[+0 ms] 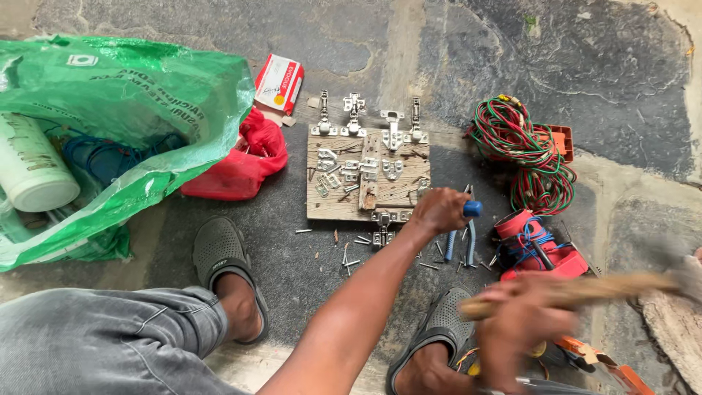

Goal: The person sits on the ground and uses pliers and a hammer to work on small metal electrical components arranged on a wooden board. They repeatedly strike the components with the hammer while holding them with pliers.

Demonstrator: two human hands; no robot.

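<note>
My left hand (437,212) reaches out to the right edge of a small wooden board (368,192) and is closed around a blue-handled tool (473,208). Several metal cabinet hinges (368,124) lie on and around the board. My right hand (521,325), blurred by motion, grips the wooden handle of a hammer (585,291) at the lower right; its head is a blur near the right edge. Blue-handled pliers (455,245) and loose nails (351,256) lie on the floor just below my left hand.
A green plastic bag (124,132) with a white container (33,164) sits at left, beside a red bag (245,161) and a small red-white box (278,83). Coiled red-green wire (530,153) and a red power tool (537,245) lie at right. My sandalled feet (223,260) rest on the stone floor.
</note>
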